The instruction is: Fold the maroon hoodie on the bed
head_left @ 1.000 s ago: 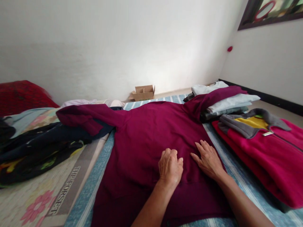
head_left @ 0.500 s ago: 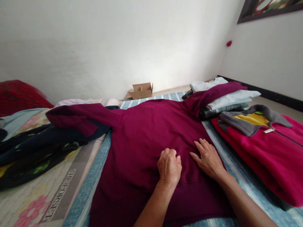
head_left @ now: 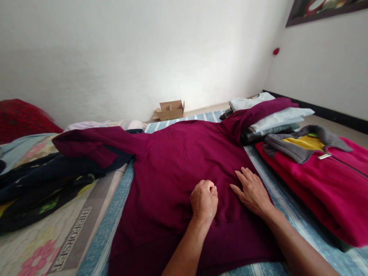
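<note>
A maroon sweatshirt (head_left: 172, 172) lies spread out, its hem towards me and its sleeves stretched to both sides. Over its lower middle is my left hand (head_left: 204, 199), fingers curled in and thumb pressed against them. Whatever is in that hand, if anything, is hidden or too small to name. My right hand (head_left: 253, 191) rests flat on the sweatshirt's right side with its fingers spread. The left sleeve (head_left: 94, 142) lies across dark clothes, and the right sleeve (head_left: 261, 111) drapes over a pile of folded clothes.
Beneath the sweatshirt is a blue striped sheet (head_left: 106, 222). A folded pink jacket (head_left: 324, 184) with a grey collar lies at the right, beside the folded clothes (head_left: 281, 119). Dark clothes (head_left: 57, 176) lie at the left. A cardboard box (head_left: 171, 111) stands by the wall.
My left hand has shifted very slightly, with its fingers still curled. The right hand stays flat on the sweatshirt. The whole view has moved a little.
</note>
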`<state>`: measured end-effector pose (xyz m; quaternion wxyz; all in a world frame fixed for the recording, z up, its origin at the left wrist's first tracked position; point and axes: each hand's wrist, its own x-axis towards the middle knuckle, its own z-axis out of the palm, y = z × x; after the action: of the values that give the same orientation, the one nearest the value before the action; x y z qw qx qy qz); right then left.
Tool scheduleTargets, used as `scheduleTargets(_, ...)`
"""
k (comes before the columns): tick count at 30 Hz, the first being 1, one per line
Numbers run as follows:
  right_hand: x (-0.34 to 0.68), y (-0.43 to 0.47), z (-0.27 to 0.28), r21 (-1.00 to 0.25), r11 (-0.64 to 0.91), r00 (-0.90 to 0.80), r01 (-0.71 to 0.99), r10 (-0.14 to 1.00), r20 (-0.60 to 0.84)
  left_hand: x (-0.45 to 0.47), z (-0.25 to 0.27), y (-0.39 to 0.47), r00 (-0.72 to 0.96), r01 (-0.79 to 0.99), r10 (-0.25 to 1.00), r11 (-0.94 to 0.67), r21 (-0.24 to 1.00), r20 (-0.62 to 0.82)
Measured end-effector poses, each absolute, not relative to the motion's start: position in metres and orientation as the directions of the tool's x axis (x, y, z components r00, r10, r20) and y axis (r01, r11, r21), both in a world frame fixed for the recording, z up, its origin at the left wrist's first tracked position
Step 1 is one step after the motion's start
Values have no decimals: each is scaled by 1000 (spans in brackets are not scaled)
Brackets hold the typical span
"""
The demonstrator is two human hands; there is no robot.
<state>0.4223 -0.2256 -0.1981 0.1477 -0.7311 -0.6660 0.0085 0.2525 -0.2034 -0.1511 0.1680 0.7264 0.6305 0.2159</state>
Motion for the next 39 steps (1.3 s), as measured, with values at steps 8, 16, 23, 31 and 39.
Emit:
scheduleTargets(8,423,-226,-200,-236,-65,113,970,974,195,245,-148,-196,121,701,990,-141,699,79)
scheduleTargets(16,424,-226,-198,-229,-63,109,971,975,192,224,-135,-192,260,638,965,-141,757,-40)
scheduleTargets(23,424,-225,-199,-247,-53,106,968,973,206,227,-133,-199,271,810,958,-176,560,-91)
scheduleTargets(31,424,-226,-197,-240,-56,104,969,976,194,231,-139,-203,291,883,951,-226,412,-103)
scheduleTargets(39,423,-226,-195,-235,-60,106,970,976,189,234,-136,-205,379,885,920,-327,330,-104)
